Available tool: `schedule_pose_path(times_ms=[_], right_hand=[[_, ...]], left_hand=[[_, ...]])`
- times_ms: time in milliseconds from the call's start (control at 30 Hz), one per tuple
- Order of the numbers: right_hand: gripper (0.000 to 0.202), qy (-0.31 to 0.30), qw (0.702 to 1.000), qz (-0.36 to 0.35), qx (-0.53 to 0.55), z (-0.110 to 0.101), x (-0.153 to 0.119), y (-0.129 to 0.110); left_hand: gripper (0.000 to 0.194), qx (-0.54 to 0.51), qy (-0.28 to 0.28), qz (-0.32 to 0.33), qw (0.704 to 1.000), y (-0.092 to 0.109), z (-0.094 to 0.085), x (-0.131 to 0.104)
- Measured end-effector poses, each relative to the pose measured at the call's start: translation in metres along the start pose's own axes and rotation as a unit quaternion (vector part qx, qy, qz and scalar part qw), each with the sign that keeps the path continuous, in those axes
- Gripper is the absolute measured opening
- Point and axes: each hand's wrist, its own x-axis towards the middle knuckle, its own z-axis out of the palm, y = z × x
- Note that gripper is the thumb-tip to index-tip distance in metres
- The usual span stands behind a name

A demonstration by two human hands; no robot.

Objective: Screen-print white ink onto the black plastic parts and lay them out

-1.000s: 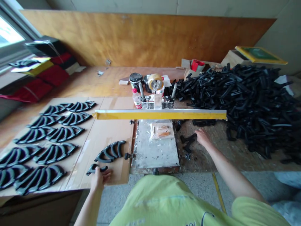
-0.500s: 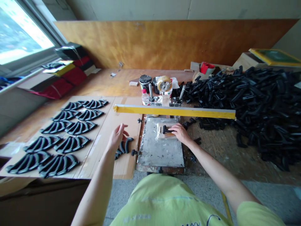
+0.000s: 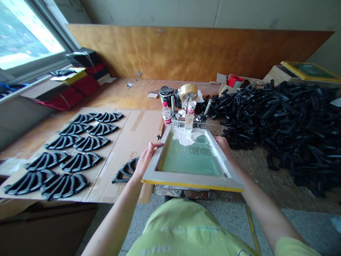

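Here holds the frame (image 3: 186, 179) by both sides with left hand (image 3: 145, 159) and right hand (image 3: 224, 145) apart, maybe to steady it.

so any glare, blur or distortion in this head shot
Head view, upper left: daylight partly bleaches the glass window; head view, centre: pale sheen on the green screen in the grey rectangular frame; head view, right: the heap of black curved pieces looks soft; head view, bottom: wide-angle stretch likely lengthens the bare forearms.
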Motion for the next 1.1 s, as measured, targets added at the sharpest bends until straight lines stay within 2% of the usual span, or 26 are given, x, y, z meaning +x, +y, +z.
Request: schedule_pose_path(times_ms=[67,133,200,233,300,367,433,533,633,700,800,867,1000,1100], right_hand=[[0.03,0.051,0.999,-0.004,-0.018,-0.007,0.02,-0.005],[0.044,0.073,0.995,-0.053,-0.043,-0.002,0.042,-0.024],[0.057,0.037,0.991,-0.112,-0.067,0.012,0.062,-0.049],[0.054,0.003,0.988,-0.128,-0.083,0.021,0.07,-0.061],[0.034,-0.075,0.981,-0.133,-0.119,0.037,0.076,-0.079],[0.018,-0.129,0.972,-0.131,-0.146,0.047,0.07,-0.086],[0.016,-0.153,0.963,-0.159,-0.153,0.05,0.052,-0.084],[0.021,-0.182,0.941,-0.255,-0.125,0.039,0.023,-0.076],[0.021,-0.214,0.92,-0.319,-0.08,0.026,0.014,-0.072],[0.016,-0.212,0.924,-0.312,-0.067,0.024,0.019,-0.073],[0.017,-0.151,0.949,-0.267,-0.079,0.033,0.019,-0.076],[0.023,-0.124,0.951,-0.271,-0.08,0.04,0.009,-0.076],[0.022,-0.151,0.939,-0.307,-0.045,0.039,-0.008,-0.072],[0.016,-0.15,0.954,-0.256,-0.04,0.032,0.015,-0.079]], left_hand=[[0.06,0.019,-0.015,-0.051,0.998,-0.032,-0.004,-0.01],[0.069,0.013,-0.021,-0.072,0.997,-0.063,-0.003,-0.012],[0.078,0.02,-0.005,-0.078,0.997,-0.089,0.0,-0.01],[0.079,0.029,0.006,-0.078,0.997,-0.098,0.001,-0.008],[0.078,0.044,0.017,-0.076,0.996,-0.11,0.003,-0.005],[0.077,0.04,0.012,-0.081,0.996,-0.114,0.004,-0.003],[0.077,0.031,0.005,-0.09,0.995,-0.116,0.003,-0.002],[0.077,0.025,0.002,-0.096,0.995,-0.119,0.002,-0.002],[0.077,0.02,0.004,-0.095,0.995,-0.12,0.002,-0.003],[0.076,0.02,0.006,-0.091,0.996,-0.118,0.002,-0.003],[0.075,0.026,0.009,-0.083,0.996,-0.114,0.002,-0.005],[0.076,0.032,0.013,-0.085,0.996,-0.112,0.001,-0.005],[0.077,0.035,0.015,-0.095,0.995,-0.109,0.001,-0.005],[0.079,0.02,0.003,-0.104,0.994,-0.1,0.0,-0.008]])
